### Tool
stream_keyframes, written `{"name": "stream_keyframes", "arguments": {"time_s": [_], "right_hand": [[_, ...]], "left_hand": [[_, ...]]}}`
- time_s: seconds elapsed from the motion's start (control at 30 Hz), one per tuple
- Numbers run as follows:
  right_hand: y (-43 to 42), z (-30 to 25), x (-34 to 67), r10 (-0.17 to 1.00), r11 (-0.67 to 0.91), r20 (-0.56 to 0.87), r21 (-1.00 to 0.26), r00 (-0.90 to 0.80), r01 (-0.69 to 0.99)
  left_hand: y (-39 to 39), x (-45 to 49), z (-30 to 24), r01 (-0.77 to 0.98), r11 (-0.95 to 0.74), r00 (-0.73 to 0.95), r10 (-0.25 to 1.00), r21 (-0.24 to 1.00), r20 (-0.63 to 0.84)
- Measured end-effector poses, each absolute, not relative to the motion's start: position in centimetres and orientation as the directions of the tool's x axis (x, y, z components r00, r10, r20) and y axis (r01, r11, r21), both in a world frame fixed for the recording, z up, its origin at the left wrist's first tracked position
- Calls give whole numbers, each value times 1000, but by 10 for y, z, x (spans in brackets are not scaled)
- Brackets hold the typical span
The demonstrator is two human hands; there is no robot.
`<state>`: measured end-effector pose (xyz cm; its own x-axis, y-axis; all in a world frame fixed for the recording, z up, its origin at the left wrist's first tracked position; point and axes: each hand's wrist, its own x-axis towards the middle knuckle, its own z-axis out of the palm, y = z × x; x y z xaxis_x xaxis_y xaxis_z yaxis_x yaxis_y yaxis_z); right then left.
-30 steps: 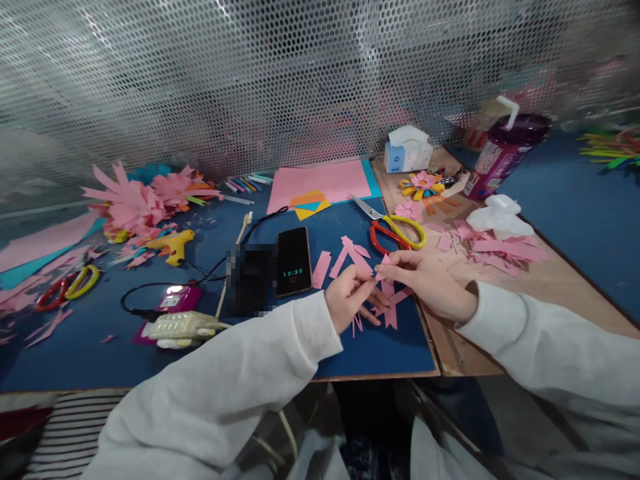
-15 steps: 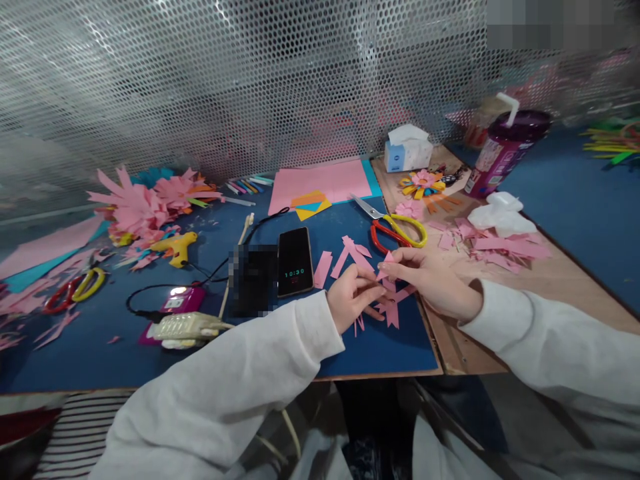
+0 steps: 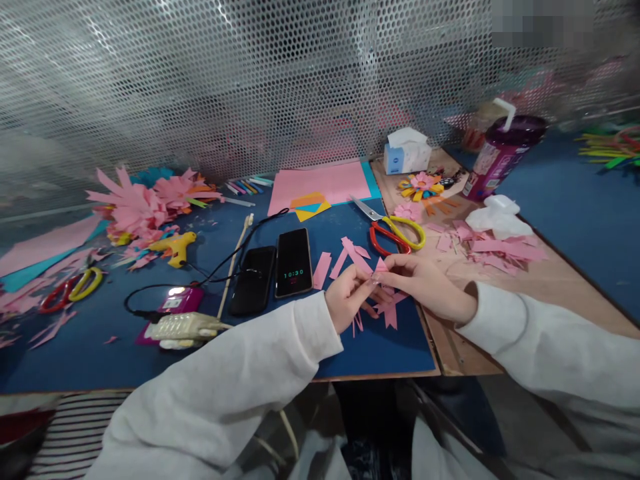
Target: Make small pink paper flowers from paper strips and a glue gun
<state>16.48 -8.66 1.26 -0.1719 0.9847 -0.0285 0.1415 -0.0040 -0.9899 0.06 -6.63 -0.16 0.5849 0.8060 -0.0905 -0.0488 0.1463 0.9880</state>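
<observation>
My left hand [image 3: 349, 295] and my right hand [image 3: 423, 285] meet over the blue tabletop near its front right edge. Between their fingertips is a small pink paper piece [image 3: 381, 265], its pointed tip showing above the fingers. My right thumb and forefinger pinch it, and the left thumb and fingers close on its near side; the rest is covered by the hands. Beneath lie pink paper strips [image 3: 391, 313], one with a notched end. More cut strips [image 3: 354, 251] rest just beyond my left hand. Open scissors [image 3: 387, 227] with red and yellow handles lie past my right hand.
Two phones [image 3: 293, 263] lie left of my hands. A yellow glue gun [image 3: 176, 248], a power strip [image 3: 187, 328] and pink paper flowers [image 3: 145, 203] are further left. At right stand a purple cup [image 3: 493, 157] and tissue box [image 3: 407, 157], near pink scraps [image 3: 505, 252].
My left fingers have moved up and closed in on the pink paper piece beside my right fingertips. The paper sits slightly lower and further left.
</observation>
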Motion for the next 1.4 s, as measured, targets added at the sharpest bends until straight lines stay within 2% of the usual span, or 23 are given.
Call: {"name": "stream_keyframes", "arguments": {"time_s": [0.4, 0.67, 0.87, 1.03, 1.3, 1.4], "right_hand": [[-88, 15, 164, 984, -19, -43, -990, -173, 139], [-88, 14, 164, 982, 17, -6, -993, -188, 117], [-90, 13, 163, 991, 34, 25, -997, -134, 65], [-91, 12, 161, 993, -13, -15, -1000, -115, 16], [-89, 11, 162, 982, 48, 10, -980, -190, 193], [-89, 11, 165, 982, 102, 60, -967, -180, 235]], "left_hand": [[-66, 2, 3, -50, 210, 583, 800, 977, -142], [-65, 1, 4, -46, 188, 582, 803, 981, -127], [-66, 0, 4, -48, 151, 596, 797, 987, -93], [-65, -1, 3, -26, 122, 626, 776, 992, -79], [-65, -1, 1, 13, 146, 615, 779, 989, -122], [-65, -1, 1, 10, 173, 615, 775, 985, -142]]}}
